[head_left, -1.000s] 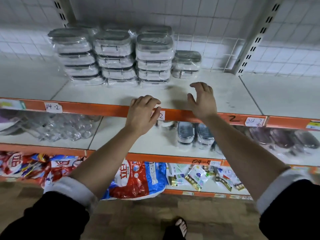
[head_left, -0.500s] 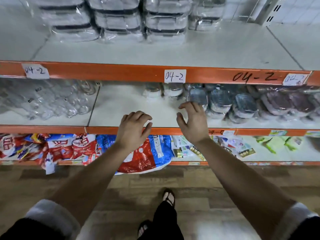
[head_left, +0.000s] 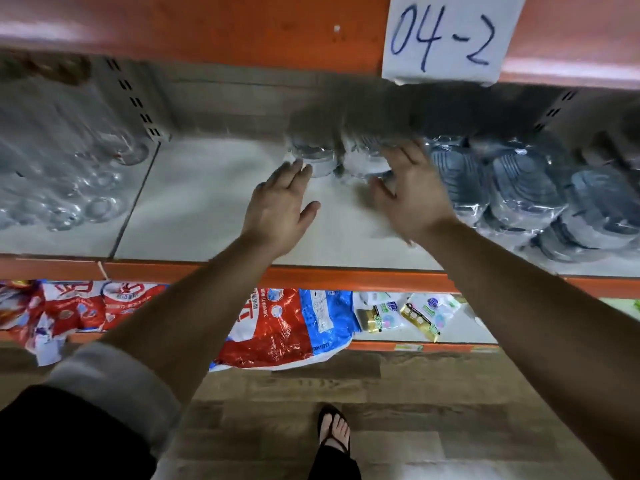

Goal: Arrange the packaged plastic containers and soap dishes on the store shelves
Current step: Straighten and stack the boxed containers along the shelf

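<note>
Left hand [head_left: 280, 206], fingers [head_left: 291, 173] straight, touches wrapped containers [head_left: 313, 157] deep on shelf [head_left: 207, 202]; right hand [head_left: 412, 192], fingers [head_left: 409, 155] spread, blurred, flanks them, likely to drag both forward.

My view of the middle shelf [head_left: 207, 220] (white board, orange lip): clear glassware [head_left: 69, 192] at left, two wrapped round containers [head_left: 317, 160] at centre rear, wrapped grey soap dishes [head_left: 519, 192] piled at right. On the lower shelf [head_left: 460, 336]: red-and-blue bags [head_left: 277, 327], small sachets [head_left: 420, 315].

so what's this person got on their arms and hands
The left hand and right hand are bare: no gloves, rings or watch. The left arm wears a black sleeve with a pale grey turned-back cuff; the forearm is bare. No right sleeve shows.
</note>
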`<state>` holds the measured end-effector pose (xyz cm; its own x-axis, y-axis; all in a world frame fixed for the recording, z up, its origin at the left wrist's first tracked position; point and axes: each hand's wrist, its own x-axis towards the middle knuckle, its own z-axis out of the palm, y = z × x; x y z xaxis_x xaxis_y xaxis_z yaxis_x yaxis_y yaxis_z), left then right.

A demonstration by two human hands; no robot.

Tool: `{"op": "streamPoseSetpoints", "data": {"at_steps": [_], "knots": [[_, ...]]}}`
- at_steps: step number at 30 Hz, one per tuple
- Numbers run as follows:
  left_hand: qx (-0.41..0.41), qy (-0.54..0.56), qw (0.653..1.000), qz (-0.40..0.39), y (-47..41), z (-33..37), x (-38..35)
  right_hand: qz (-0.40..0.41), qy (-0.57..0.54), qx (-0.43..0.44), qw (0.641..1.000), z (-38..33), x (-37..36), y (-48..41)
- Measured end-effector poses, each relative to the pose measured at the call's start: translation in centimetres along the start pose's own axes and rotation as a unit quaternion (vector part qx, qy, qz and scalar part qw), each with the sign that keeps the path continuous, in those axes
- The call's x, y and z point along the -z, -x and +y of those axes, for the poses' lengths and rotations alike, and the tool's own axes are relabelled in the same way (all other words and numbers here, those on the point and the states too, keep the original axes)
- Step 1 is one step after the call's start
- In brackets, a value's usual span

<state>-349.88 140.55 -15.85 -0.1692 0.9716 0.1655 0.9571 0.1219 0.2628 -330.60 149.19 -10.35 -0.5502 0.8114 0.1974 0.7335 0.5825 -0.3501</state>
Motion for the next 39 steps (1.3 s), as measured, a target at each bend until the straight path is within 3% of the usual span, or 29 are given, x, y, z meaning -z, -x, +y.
{"op": "streamPoseSetpoints", "data": {"at_steps": [8, 14, 18, 24, 39], "knots": [[0.075, -0.02, 0.997, -0.004, -7.8, -0.4, -3.6, -0.037, 0.114, -0.039, 0.992, 1.6, -3.2, -6.2], [0.146, 0.021, 0.988, 0.043, -9.4, 0.2, -3.9, 0.021, 0.079, -0.065, 0.995, 2.3, -4.8, -7.4], [0.143, 0.031, 0.987, 0.067, -9.1, 0.1, -3.6, 0.061, 0.049, -0.073, 0.994, 2.3, -5.0, -7.2], [0.099, 0.058, 0.986, 0.117, -3.3, 0.1, -2.3, 0.094, -0.056, -0.065, 0.992, 0.9, -3.5, -2.3], [0.003, 0.149, 0.984, 0.098, 16.6, 6.7, 10.5, 0.086, -0.09, -0.096, 0.988, -6.8, 8.6, 16.6]]}}
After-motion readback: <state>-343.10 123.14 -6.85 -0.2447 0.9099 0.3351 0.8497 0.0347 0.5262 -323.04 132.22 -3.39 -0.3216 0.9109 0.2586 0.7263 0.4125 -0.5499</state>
